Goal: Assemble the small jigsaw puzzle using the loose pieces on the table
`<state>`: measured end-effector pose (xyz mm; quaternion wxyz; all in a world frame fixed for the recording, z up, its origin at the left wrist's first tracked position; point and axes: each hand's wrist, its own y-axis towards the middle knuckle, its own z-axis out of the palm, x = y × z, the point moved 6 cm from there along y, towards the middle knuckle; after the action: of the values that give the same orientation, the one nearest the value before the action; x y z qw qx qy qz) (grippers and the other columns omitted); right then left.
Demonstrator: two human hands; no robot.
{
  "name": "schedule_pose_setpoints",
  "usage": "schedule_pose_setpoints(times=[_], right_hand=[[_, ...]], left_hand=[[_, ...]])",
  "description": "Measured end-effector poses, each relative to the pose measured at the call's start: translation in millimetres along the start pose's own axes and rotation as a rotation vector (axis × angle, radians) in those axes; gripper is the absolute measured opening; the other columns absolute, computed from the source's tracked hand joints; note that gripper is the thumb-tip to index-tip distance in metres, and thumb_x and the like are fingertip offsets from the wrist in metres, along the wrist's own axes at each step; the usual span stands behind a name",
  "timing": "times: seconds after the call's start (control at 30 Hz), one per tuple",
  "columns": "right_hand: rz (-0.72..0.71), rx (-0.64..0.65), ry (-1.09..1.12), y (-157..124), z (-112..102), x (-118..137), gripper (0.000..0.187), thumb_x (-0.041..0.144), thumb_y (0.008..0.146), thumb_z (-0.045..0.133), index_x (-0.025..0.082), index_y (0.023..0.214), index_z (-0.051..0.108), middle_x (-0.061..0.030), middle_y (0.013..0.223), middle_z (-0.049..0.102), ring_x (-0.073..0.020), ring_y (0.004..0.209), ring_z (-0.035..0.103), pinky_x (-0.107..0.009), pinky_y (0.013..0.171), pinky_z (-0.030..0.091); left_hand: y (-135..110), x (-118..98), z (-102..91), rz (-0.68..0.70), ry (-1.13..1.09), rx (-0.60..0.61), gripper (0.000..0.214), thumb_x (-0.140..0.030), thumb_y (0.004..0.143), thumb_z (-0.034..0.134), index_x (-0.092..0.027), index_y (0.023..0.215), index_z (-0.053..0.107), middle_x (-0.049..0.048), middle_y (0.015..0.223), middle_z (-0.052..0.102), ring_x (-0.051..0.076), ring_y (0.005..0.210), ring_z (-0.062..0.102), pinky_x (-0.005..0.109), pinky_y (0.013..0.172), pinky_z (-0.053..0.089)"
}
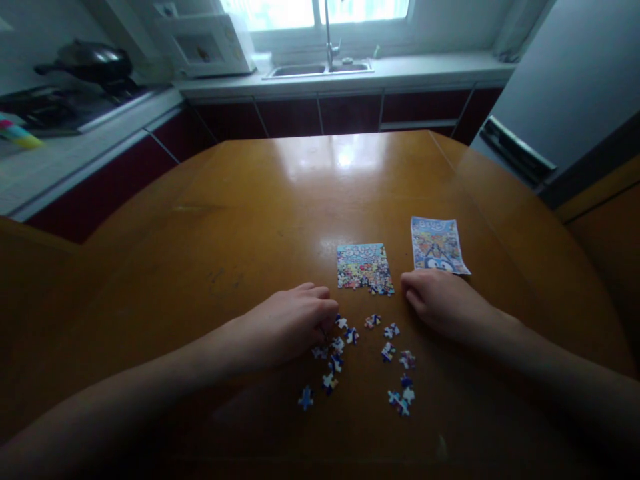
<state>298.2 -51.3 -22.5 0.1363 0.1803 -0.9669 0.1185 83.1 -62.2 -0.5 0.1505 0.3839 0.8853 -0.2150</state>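
A partly joined jigsaw puzzle [364, 267] lies flat in front of me, its lower edge uneven with a gap. Below it several loose puzzle pieces [351, 335] are scattered in two loose groups, blue, white and multicoloured. My left hand [300, 320] is over the left group, its fingers curled down and together; its fingertips are partly hidden, so what they pinch, if anything, does not show. My right hand [445, 300] rests closed on the table, right of the puzzle, its knuckles by the lower edge of a printed picture sheet [437, 241].
The wooden table [240, 200] has rounded corners. Behind it run a counter with a sink [320, 69] and a white microwave [213, 43]. A stove with a dark pan [93, 60] is at the left, a refrigerator [565, 87] at the right.
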Motion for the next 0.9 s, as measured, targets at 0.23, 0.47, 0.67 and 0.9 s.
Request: schedule_pose_setpoints(times=[0.23, 0.47, 0.67, 0.9], right_hand=[[0.009, -0.002, -0.029, 0.8, -0.9, 1.4, 0.020, 0.018, 0.087, 0.045, 0.020, 0.070, 0.056, -0.0067, 0.078, 0.067, -0.0182, 0.069, 0.058, -0.031, 0.061, 0.035], [0.004, -0.021, -0.037, 0.8, -0.8, 2.8, 0.020, 0.019, 0.088, 0.045, 0.020, 0.071, 0.056, -0.0068, 0.079, 0.068, -0.0187, 0.070, 0.059, -0.031, 0.062, 0.034], [0.009, -0.020, -0.045, 1.5, -0.6, 3.1, 0.020, 0.019, 0.088, 0.045, 0.020, 0.073, 0.058, -0.0073, 0.081, 0.069, -0.0196, 0.072, 0.061, -0.031, 0.062, 0.035], [0.016, -0.027, -0.050, 1.6, -2.2, 3.9, 0.021, 0.019, 0.088, 0.045, 0.020, 0.072, 0.059, -0.0072, 0.079, 0.069, -0.0186, 0.071, 0.060, -0.031, 0.062, 0.034]], left_hand=[[31.2, 13.4, -15.4, -0.034, -0.311, -0.239, 0.008, -0.023, 0.083, 0.063, -0.019, 0.077, 0.061, -0.0023, 0.069, 0.062, 0.011, 0.061, 0.053, 0.022, 0.055, 0.040], [60.9, 9.9, -0.5, 0.093, -0.313, -0.407, 0.005, -0.025, 0.086, 0.068, -0.021, 0.084, 0.070, 0.0007, 0.083, 0.068, 0.014, 0.078, 0.058, 0.029, 0.074, 0.048], [60.1, 8.5, 5.1, 0.178, -0.198, -0.477, 0.007, -0.029, 0.089, 0.067, -0.025, 0.087, 0.072, 0.0012, 0.090, 0.066, 0.017, 0.092, 0.056, 0.033, 0.086, 0.047], [57.4, 7.1, 3.3, 0.203, -0.102, -0.574, 0.008, -0.031, 0.088, 0.068, -0.027, 0.087, 0.075, 0.0031, 0.095, 0.060, 0.017, 0.092, 0.053, 0.031, 0.082, 0.047]])
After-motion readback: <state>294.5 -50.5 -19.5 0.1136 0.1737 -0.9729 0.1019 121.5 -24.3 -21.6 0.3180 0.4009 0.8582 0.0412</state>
